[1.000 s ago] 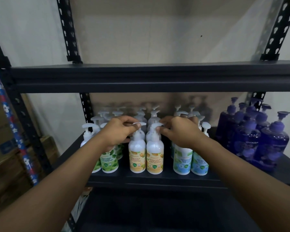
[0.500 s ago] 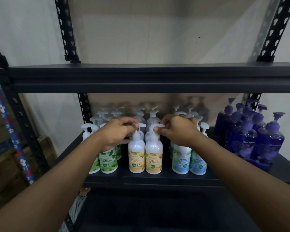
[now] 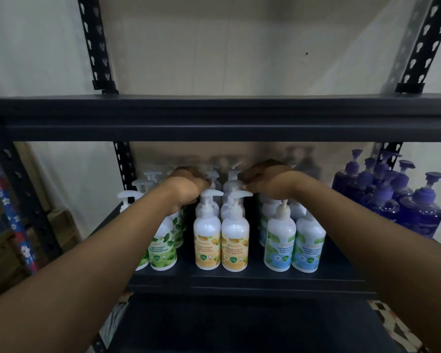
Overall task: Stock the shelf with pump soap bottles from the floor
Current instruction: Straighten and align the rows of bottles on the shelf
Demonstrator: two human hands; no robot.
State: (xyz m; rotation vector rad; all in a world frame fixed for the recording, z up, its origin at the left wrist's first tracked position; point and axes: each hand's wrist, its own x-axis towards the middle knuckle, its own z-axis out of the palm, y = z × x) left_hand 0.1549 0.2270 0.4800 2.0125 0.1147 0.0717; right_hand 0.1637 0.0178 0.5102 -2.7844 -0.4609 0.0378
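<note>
White pump soap bottles stand in rows on the dark middle shelf (image 3: 239, 278): green-label bottles (image 3: 163, 248) on the left, orange-label bottles (image 3: 207, 240) in the centre, blue-label bottles (image 3: 278, 248) to the right. Both my arms reach in over them. My left hand (image 3: 186, 186) curls down at the pump of an orange-label bottle in the second row. My right hand (image 3: 267, 179) pinches the pump of the neighbouring second-row bottle, just above the front pump head (image 3: 241, 194). Most of my fingers are hidden behind my hands.
Several purple pump bottles (image 3: 420, 215) fill the shelf's right end. The upper shelf beam (image 3: 214, 118) hangs close above my hands. A floral-wrapped roll (image 3: 0, 197) and cardboard boxes (image 3: 61, 222) stand to the left of the rack. A dark lower shelf (image 3: 239, 327) lies below.
Both hands let go of the two front orange-label pumps and moved deeper and higher, to the second row. The front bottles stay in place.
</note>
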